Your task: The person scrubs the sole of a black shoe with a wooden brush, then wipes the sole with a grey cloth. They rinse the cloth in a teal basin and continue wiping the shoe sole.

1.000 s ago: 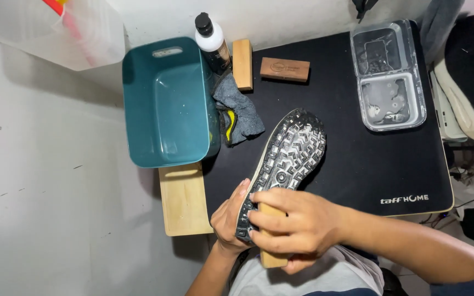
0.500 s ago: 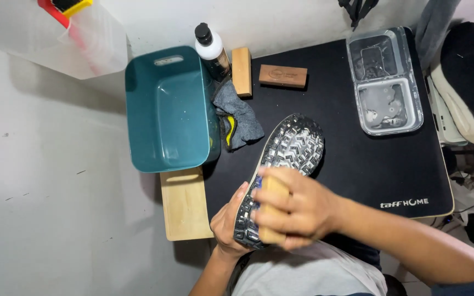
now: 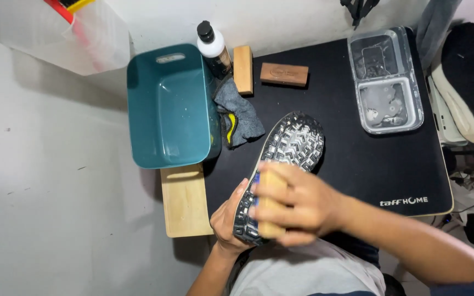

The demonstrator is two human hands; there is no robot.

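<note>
A shoe [image 3: 292, 141] lies sole up over the near edge of a black mat [image 3: 352, 153], its grey and white tread facing me. My left hand [image 3: 227, 219] grips the heel end from below. My right hand [image 3: 294, 203] is closed around a wooden brush [image 3: 270, 204] and presses it against the sole near the heel.
A teal plastic tub [image 3: 168, 109] stands at the left of the mat, with a pale wooden board [image 3: 185, 200] below it. At the back are a dark bottle with a white label [image 3: 212, 46], two more wooden brushes [image 3: 242, 68] [image 3: 284, 74], a grey cloth [image 3: 237, 115] and a clear two-part tray [image 3: 385, 82].
My right hand has slid the brush along the sole from the heel edge a little toward the middle. The left hand keeps its hold on the heel.
</note>
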